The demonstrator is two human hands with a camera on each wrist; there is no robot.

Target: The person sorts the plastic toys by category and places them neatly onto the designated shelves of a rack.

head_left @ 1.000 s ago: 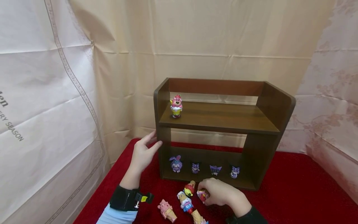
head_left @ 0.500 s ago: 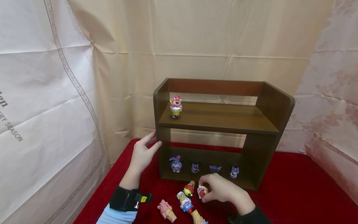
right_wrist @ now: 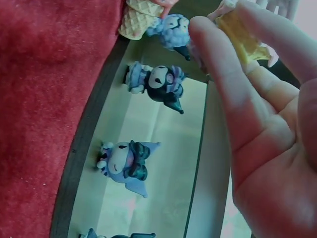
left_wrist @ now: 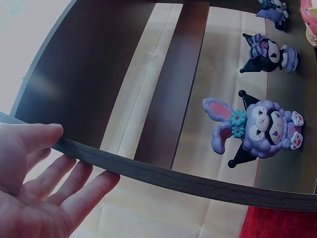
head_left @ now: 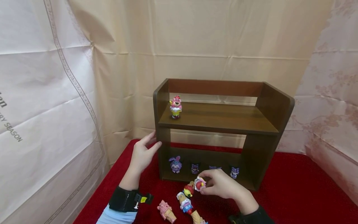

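My left hand (head_left: 143,154) rests at the left side panel of a dark wooden shelf (head_left: 223,116). Its thumb lies at the front edge and its mostly straight fingers touch the outer face. With thumb and fingers, my right hand (head_left: 223,185) pinches a small pink, white and red figurine (head_left: 199,184) in front of the lower shelf. The right wrist view shows the figurine's yellow part (right_wrist: 242,37) between the fingertips. Just left of it on the cloth lies a red and yellow cone figurine (head_left: 188,190). A pink bear figurine (head_left: 176,107) stands on the upper shelf at the left.
Several purple figurines stand along the lower shelf, including a rabbit-eared one (left_wrist: 270,126). On the red cloth (head_left: 296,186) lie a pink cone figurine (head_left: 166,211), a blue-faced one (head_left: 185,205) and another waffle cone (head_left: 197,217). Fabric hangs behind and at both sides.
My right hand has moved a little up and left with the pink and white figurine, now overlapping a purple figurine in the head view. The left hand stays at the side panel.
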